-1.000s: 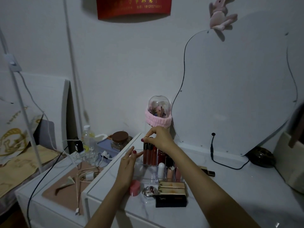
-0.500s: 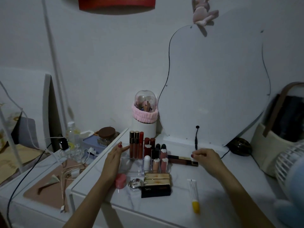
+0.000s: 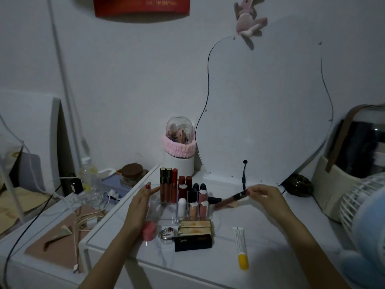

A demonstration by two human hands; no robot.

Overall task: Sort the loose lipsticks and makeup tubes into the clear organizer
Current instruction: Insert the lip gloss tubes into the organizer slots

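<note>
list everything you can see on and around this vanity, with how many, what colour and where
clear organizer: 1, clear, table centre
lip gloss tubes: 3, red, organizer back left
white-and-yellow tube: 1, lying loose, table front right
gold boxes: 2, before organizer
black box: 1, front
pink jar: 1, by left wrist
mirror: 1, against wall
left hand: flat against organizer's left side
right hand: pinches dark-capped gloss tube

red wall banner [image 3: 141, 6]: digits, partly "1813557…" | black box [image 3: 193, 243]: logo unreadable
</note>
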